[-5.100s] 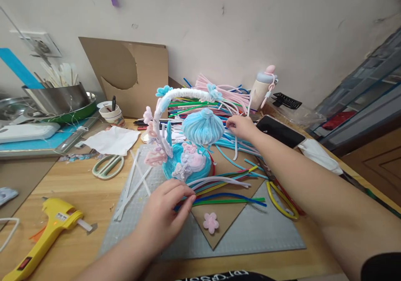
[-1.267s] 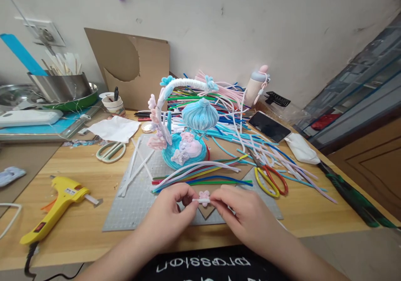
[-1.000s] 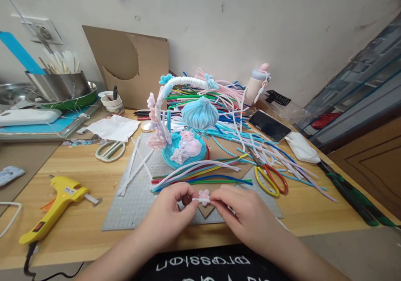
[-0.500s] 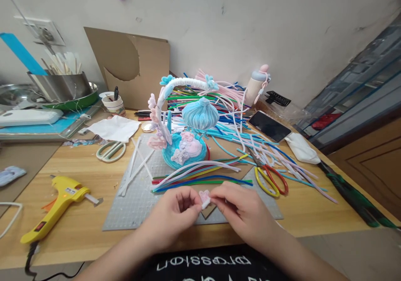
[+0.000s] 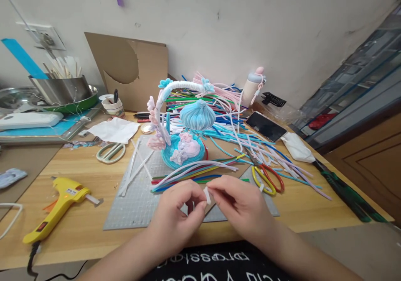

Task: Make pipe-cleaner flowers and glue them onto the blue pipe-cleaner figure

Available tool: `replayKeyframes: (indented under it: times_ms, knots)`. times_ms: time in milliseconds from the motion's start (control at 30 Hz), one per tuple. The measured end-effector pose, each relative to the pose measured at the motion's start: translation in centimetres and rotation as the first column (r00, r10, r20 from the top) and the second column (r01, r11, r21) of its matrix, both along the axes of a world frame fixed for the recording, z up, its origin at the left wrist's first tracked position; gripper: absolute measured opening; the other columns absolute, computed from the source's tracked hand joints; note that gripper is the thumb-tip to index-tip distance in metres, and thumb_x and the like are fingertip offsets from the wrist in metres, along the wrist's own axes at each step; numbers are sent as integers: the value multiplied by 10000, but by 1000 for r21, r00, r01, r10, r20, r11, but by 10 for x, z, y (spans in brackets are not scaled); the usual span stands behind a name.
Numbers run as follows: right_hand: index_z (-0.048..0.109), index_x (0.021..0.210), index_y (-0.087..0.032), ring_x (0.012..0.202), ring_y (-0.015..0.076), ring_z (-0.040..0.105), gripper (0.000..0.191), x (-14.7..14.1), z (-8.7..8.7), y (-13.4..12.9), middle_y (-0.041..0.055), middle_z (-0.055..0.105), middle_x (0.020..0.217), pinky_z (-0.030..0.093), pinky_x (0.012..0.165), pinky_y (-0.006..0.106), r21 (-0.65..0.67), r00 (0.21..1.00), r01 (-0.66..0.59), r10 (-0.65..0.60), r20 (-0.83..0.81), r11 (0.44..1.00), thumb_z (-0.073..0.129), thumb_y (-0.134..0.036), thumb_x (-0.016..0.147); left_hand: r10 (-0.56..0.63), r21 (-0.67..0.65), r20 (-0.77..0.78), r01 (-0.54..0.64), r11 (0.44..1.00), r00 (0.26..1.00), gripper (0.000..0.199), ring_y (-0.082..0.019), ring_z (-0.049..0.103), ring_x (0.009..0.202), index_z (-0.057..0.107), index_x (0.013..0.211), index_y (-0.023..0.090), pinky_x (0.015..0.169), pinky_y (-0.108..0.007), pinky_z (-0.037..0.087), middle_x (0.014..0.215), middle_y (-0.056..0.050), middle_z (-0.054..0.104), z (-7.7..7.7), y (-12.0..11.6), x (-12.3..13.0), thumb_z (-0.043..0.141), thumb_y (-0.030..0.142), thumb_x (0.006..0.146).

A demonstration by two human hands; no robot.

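Between my two hands, just above the grey cutting mat (image 5: 125, 210), is a small white and pink pipe cleaner piece (image 5: 207, 195). My left hand (image 5: 180, 208) pinches it from the left with thumb and index finger. From the right, the fingertips of my right hand (image 5: 236, 203) close on its other side, hiding most of it. Behind the hands stands a pipe cleaner lamp (image 5: 198, 116) with a blue pleated shade, a white arched stem and a round blue base (image 5: 169, 157) decorated with pink and lilac shapes. Loose coloured pipe cleaners (image 5: 194, 172) lie in front of that base.
Yellow and red handled scissors (image 5: 265, 180) lie to the right, near a phone (image 5: 266, 126). A yellow glue gun (image 5: 59, 205) and pale-handled scissors (image 5: 111, 152) are on the left. A heap of pipe cleaners (image 5: 225, 124) spreads behind the lamp; cardboard (image 5: 152, 72) leans on the wall.
The small piece has turned between my fingers; its pink petal-like part, visible before, is now mostly hidden and a white strip shows. Both hands have stayed close together. The view has shifted slightly.
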State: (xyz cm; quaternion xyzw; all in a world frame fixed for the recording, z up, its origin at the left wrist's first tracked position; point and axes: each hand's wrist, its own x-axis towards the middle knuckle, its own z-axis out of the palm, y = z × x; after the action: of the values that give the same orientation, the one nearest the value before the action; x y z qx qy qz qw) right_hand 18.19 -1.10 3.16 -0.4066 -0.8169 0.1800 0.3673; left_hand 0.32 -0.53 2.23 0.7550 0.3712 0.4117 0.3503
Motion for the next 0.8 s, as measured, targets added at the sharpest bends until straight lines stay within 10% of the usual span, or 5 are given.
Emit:
replayKeyframes:
  times_ms: [200, 433, 800]
  knots:
    - [586, 821, -162, 678, 152, 545, 183, -2, 5, -8, 44, 606, 727, 379, 612, 267, 96, 954, -130, 98, 283, 987, 430, -134, 911, 124, 77, 32, -126, 989, 992, 110, -95, 528, 604, 563, 757, 178, 557, -203, 430, 699, 7, 591, -2, 1, -1, 545, 104, 835]
    - [592, 927, -189, 678, 107, 587, 126, 0, 6, -4, 9, 646, 779, 428, 627, 210, -3, 998, -8, 8, -56, 1000, 472, -152, 918, 15, 128, 23, -18, 992, 1000, 122, -97, 556, 634, 592, 792, 167, 576, -195, 445, 709, -1, 614, 0, 0, 0, 544, 56, 807]
    - [581, 855, -183, 658, 119, 569, 137, 2, 12, -13, 6, 629, 734, 405, 613, 240, -36, 993, -102, 104, 47, 994, 460, -145, 906, 16, 157, -30, -12, 987, 999, 105, -116, 566, 653, 588, 777, 170, 600, -224, 454, 710, -13, 618, -4, -2, 1, 546, 86, 823]
